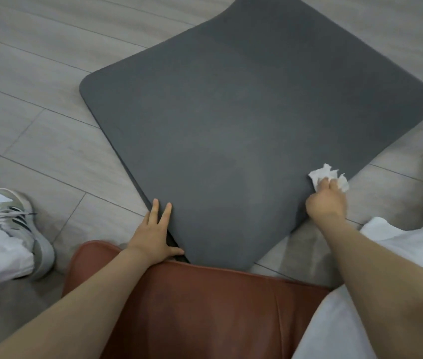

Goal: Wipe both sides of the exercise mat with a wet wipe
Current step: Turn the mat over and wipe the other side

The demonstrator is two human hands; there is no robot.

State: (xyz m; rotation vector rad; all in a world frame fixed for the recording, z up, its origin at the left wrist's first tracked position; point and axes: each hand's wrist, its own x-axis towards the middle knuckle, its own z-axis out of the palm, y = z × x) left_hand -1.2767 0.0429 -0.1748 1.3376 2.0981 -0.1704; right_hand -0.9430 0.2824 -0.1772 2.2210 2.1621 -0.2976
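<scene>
Grey wood-look floor [36, 81] all around, with the dark grey mat [231, 120] lying flat on it at an angle. Right hand [327, 203] has a tight grip on a crumpled white wipe [320, 174], fingers curled round it, pressing it down right at the mat's near right edge. Left hand [156, 234] is flat with fingers straight, resting on the mat's near left edge by the corner. That corner sits just beside a brown leather seat [205, 307]. Plenty of bare floor past the left and right edges. Striped sneakers [16, 224] on either side, no writing readable.
</scene>
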